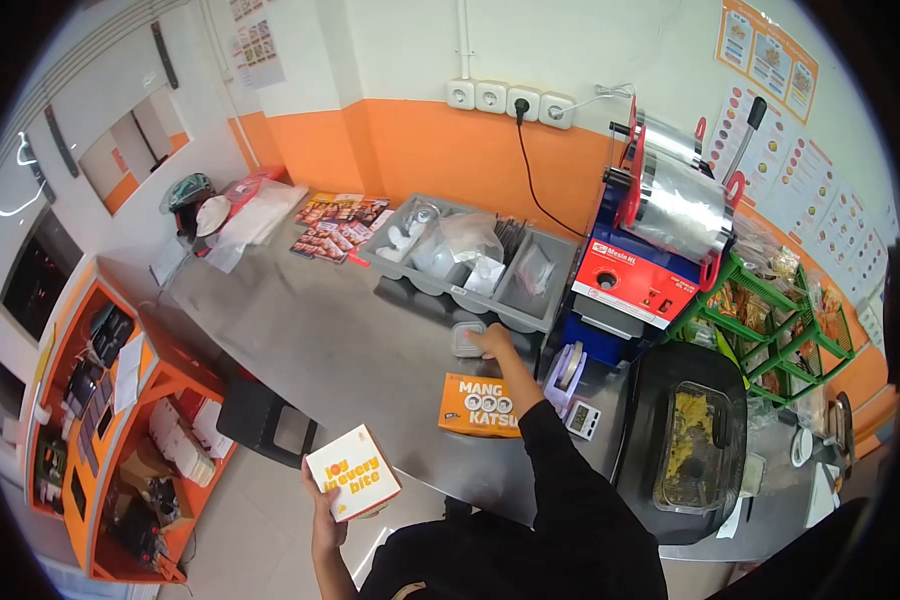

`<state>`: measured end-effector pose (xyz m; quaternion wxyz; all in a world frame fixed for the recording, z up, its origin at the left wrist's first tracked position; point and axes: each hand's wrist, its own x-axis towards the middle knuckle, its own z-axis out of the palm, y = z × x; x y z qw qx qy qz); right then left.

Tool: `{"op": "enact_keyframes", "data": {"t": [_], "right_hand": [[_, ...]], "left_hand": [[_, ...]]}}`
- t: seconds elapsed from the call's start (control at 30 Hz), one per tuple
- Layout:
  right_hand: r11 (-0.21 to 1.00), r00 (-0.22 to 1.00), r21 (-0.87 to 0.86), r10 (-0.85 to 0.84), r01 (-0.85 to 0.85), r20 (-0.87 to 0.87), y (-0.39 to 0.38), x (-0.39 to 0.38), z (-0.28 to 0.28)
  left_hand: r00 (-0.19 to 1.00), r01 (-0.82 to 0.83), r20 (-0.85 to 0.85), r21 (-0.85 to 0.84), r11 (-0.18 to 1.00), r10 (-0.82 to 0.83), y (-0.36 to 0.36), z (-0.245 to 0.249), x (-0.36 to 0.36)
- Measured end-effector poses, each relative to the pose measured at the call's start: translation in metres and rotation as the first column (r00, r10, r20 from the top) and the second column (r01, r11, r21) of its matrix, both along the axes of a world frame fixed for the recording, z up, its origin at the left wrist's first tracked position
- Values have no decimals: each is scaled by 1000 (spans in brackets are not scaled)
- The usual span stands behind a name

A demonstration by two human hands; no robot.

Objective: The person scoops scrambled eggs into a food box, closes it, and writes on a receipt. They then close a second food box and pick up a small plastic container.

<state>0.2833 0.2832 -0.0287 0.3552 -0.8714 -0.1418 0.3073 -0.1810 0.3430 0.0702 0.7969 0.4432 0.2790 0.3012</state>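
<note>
My left hand grips a white square cardboard box printed "joy in every bite", held in front of the table's near edge. At the middle of the steel table, my right hand has its fingers closed at the right side of a small clear plastic container. An orange box printed "MANG KATSU" lies under my right forearm, which hides part of it. Just behind the container stands a grey divided bin holding plastic bags, white items and dark packets.
A blue and red sealing machine with film rolls stands right, beside a tape dispenser and a small digital timer. A black appliance bears a clear food tray. Green baskets stand behind. A dark stool is left.
</note>
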Motion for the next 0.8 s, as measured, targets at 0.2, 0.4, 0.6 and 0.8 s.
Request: {"op": "enact_keyframes", "data": {"t": [0.2,0.4,0.6,0.8], "right_hand": [[986,919,-163,94,-33,383,-71,-85,79],[955,801,-295,184,-11,569,-125,-194,39],[995,722,-68,-7,75,692,-58,-198,26],[983,669,170,-169,64,724,6,-201,35]], "left_hand": [[993,117,23,-26,993,-116,43,6,45],[976,211,77,-133,968,-202,88,-13,83],[908,415,139,-183,891,-394,135,-24,112],[810,584,26,44,810,-585,156,12,134]]}}
